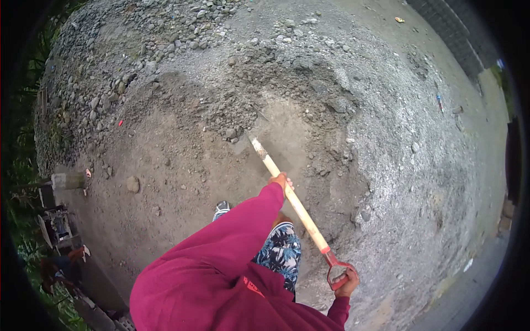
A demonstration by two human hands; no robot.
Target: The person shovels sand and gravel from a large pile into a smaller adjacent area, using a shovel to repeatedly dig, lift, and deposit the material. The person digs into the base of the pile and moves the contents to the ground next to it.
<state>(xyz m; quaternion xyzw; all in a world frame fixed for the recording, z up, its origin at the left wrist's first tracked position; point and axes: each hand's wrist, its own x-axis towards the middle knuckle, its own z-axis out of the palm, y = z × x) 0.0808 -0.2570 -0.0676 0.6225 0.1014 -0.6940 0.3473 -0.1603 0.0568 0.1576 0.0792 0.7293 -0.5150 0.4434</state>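
A shovel [302, 212] with a pale wooden shaft and a red D-shaped grip slants across the middle, its lower end against the ground. My left hand [282, 181] is closed round the shaft, partway down. At the red grip, my right hand [346, 281] is wrapped through the handle. The blade [241, 144] shows only in part beside a heap of damp grey gravel [234, 113]; how much lies on it I cannot make out. Around its tip the ground is scraped bare.
Loose stones [160, 41] cover the far left, and a dug bank of gravel [331, 102] curves round the right. A larger rock [133, 184] lies left of my shoe [222, 207]. A concrete block [68, 181] stands at the left edge, a grey wall [452, 36] at the far right.
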